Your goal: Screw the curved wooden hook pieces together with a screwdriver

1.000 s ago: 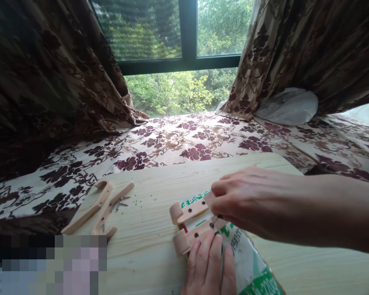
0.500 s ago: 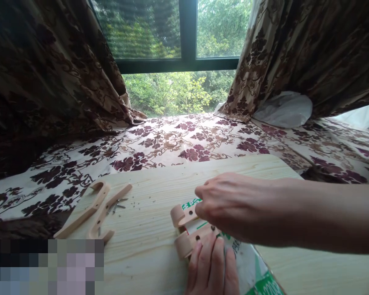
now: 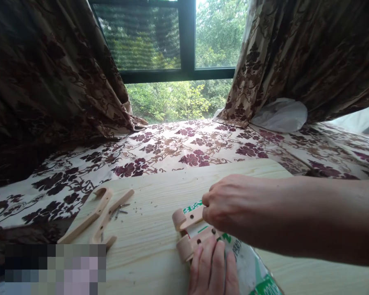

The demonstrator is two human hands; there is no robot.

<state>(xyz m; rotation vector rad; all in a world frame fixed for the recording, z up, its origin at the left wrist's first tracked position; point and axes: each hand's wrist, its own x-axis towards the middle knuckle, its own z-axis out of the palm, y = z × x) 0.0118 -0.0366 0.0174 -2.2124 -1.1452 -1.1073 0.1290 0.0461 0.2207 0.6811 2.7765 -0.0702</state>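
Two pale wooden hooks lie side by side on a white and green printed packet (image 3: 249, 270), their curled ends to the left. The fingers of my left hand (image 3: 213, 266) lie stretched flat over the nearer hook (image 3: 185, 247), which has dark screw holes. My right hand (image 3: 230, 203) is closed in a fist above the farther hook (image 3: 183, 220), covering its right part. Whatever sits inside that fist is hidden. Off to the left rest two more wooden pieces, a long hook (image 3: 94, 213) and a curved one (image 3: 103, 227), with several loose screws (image 3: 122, 210) beside them.
Everything stands on a light wooden board (image 3: 153, 250), dotted with small crumbs. Behind it spreads a floral cloth (image 3: 172, 143) up to the window (image 3: 187, 73), with patterned curtains (image 3: 64, 73) on both sides. A white plastic bag (image 3: 281, 114) lies at the back right.
The view has tilted slightly upward, so most things sit a little lower. My right fist has shifted slightly to the right along the hook; my left hand stays in place.
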